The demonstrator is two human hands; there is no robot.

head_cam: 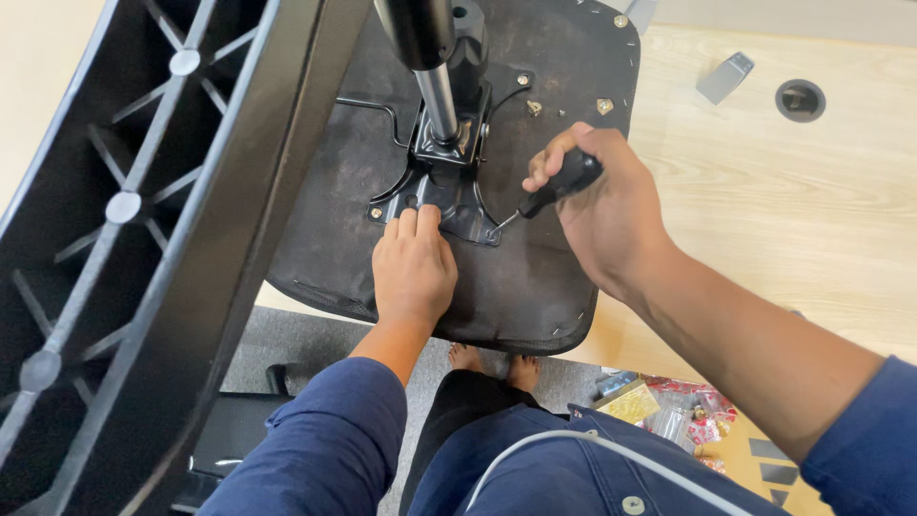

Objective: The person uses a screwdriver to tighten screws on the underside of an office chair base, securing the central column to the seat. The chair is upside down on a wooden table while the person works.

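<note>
Pale wooden table (764, 220) under upturned seat (535, 287), left hand (413, 268) flat on plate (449, 205), right hand (607, 205) gripping half-hidden screwdriver (564, 183).

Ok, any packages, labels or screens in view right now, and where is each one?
Clear plastic bags: on the floor at lower right, beside the table edge; crumpled, transparent, with small parts inside.
Red-patterned packet: same pile, just above the bags; red with pale markings.
Yellowish packet: left end of that pile; flat, roughly square.
No screens or signs show.
</note>
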